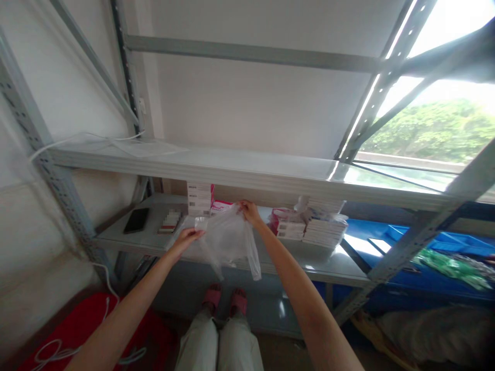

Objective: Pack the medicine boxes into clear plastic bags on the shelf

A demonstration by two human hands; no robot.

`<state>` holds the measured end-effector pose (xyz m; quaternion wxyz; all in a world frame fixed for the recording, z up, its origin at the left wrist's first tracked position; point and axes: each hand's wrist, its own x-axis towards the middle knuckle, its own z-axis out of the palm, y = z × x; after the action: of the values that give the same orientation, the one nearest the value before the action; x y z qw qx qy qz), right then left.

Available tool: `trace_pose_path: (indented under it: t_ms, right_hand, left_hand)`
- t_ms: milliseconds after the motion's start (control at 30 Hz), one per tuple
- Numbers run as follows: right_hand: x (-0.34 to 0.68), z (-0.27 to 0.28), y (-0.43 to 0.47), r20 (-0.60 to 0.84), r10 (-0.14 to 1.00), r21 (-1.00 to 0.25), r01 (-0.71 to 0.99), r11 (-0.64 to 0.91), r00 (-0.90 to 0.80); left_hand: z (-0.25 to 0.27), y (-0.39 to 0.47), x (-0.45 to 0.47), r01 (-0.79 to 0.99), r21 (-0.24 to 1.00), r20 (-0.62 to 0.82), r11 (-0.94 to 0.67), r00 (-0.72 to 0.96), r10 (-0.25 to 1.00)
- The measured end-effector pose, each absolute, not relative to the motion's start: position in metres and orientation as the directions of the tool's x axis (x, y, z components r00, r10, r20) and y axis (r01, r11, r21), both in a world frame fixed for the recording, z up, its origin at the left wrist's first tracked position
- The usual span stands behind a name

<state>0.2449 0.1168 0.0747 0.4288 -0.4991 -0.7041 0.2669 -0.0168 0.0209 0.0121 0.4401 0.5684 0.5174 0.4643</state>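
Note:
A clear plastic bag (228,237) hangs stretched between my two hands, in front of the lower shelf. My left hand (187,239) pinches its left side, and my right hand (249,212) grips its upper right edge, a little higher. Loose ends of the bag dangle past the shelf's front edge. Behind it stand a stack of white and pink boxes (199,198) and a pink box (221,207), partly hidden by the bag. More stacked boxes (324,232), some in clear plastic, sit right of my right hand.
A black phone (136,220) lies on the left of the lower shelf (154,242). The upper shelf (247,162) crosses above my hands. A cable (58,147) runs along the left. Blue trays (433,239) and green bundles (452,268) are on the right.

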Motion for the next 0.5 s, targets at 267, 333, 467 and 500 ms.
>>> trace_pose_path:
  t_ms: [267, 333, 467, 500]
  right_hand:
    - [0.215, 0.095, 0.137, 0.194, 0.842, -0.714, 0.517, 0.473, -0.503]
    - [0.198, 0.097, 0.142, 0.148, 0.783, -0.687, 0.507, 0.521, -0.605]
    - [0.166, 0.091, 0.146, 0.144, 0.752, -0.674, 0.492, 0.551, -0.644]
    - [0.161, 0.088, 0.146, 0.149, 0.756, -0.673, 0.495, 0.549, -0.637]
  left_hand:
    - [0.027, 0.017, -0.038, 0.143, 0.990, -0.068, 0.018, 0.351, 0.934]
    - [0.031, 0.024, -0.040, 0.142, 0.989, -0.076, 0.028, 0.342, 0.937]
    - [0.036, 0.044, -0.029, 0.226, 0.974, -0.048, -0.014, 0.268, 0.962]
    - [0.037, 0.049, -0.026, 0.222, 0.975, -0.046, -0.012, 0.255, 0.966]
